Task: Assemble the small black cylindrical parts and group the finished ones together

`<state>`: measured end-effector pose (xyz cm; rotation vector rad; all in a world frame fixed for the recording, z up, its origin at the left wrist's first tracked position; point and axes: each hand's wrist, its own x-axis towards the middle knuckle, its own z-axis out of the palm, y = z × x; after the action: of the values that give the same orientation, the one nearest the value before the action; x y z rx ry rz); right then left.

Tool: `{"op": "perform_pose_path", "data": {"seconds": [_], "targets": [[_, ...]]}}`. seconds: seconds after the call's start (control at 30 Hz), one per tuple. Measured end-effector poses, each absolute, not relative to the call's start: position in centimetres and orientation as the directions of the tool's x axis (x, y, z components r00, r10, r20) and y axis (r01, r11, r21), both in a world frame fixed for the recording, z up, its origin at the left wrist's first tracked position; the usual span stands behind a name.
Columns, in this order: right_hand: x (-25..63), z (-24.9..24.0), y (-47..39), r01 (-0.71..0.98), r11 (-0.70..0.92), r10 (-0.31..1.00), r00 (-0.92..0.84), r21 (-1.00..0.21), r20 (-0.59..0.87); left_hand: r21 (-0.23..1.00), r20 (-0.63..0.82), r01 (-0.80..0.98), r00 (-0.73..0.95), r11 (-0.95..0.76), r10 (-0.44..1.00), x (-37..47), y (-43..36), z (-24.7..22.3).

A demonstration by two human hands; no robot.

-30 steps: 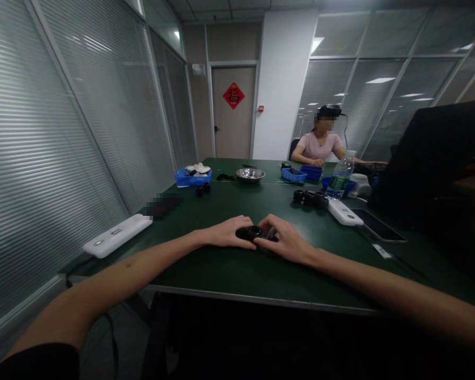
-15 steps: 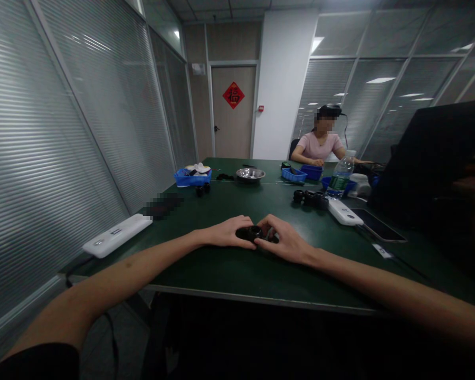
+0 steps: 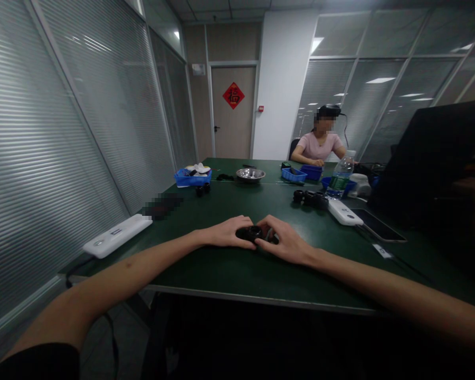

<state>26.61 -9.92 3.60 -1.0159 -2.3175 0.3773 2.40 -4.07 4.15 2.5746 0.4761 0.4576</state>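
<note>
Between my two hands, low on the green table (image 3: 221,269), is a small glossy black part with a round, ring-like opening (image 3: 255,233); its exact kind cannot be made out. My left hand (image 3: 230,232) grips its left side, thumb in front and fingers behind. From the other side my right hand (image 3: 284,240) closes thumb and bent fingers on it. A dark piece also shows under the right fingers, partly hidden by them. Several similar black round parts (image 3: 309,199) lie farther right, and more black parts (image 3: 202,189) lie at the left back.
A metal bowl (image 3: 250,176) and blue baskets (image 3: 193,178) stand toward the back. On the right are a water bottle (image 3: 339,178), a white power bank (image 3: 344,212), a phone (image 3: 380,226) and a dark monitor. Another white device (image 3: 119,235) lies left. A co-worker (image 3: 320,145) sits opposite.
</note>
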Motion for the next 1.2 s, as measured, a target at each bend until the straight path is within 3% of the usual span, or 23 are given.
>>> {"op": "perform_pose_path", "data": {"seconds": [0.1, 0.33, 0.53, 0.73, 1.2], "targets": [[26.56, 3.6, -9.96, 0.574, 0.69, 0.724, -0.56, -0.442, 0.402, 0.507, 0.225, 0.257, 0.882, -0.823, 0.414, 2.43, -3.99, 4.02], [26.62, 3.16, -9.71, 0.578, 0.634, 0.772, -0.509, -0.514, 0.379, 0.5, 0.217, 0.266, 0.883, -0.824, 0.417, 2.5, -3.98, 4.03], [26.6, 3.51, -9.94, 0.566, 0.675, 0.736, -0.552, -0.472, 0.391, 0.506, 0.22, 0.261, 0.882, -0.822, 0.416, 2.46, -4.12, 4.15], [26.4, 3.74, -10.07, 0.577, 0.625, 0.779, -0.509, -0.526, 0.367, 0.517, 0.197, 0.278, 0.882, -0.809, 0.429, 2.39, -4.17, 4.25], [26.48, 3.32, -9.83, 0.587, 0.629, 0.776, -0.509, -0.509, 0.373, 0.494, 0.208, 0.281, 0.881, -0.823, 0.426, 2.45, -4.06, 4.12]]}}
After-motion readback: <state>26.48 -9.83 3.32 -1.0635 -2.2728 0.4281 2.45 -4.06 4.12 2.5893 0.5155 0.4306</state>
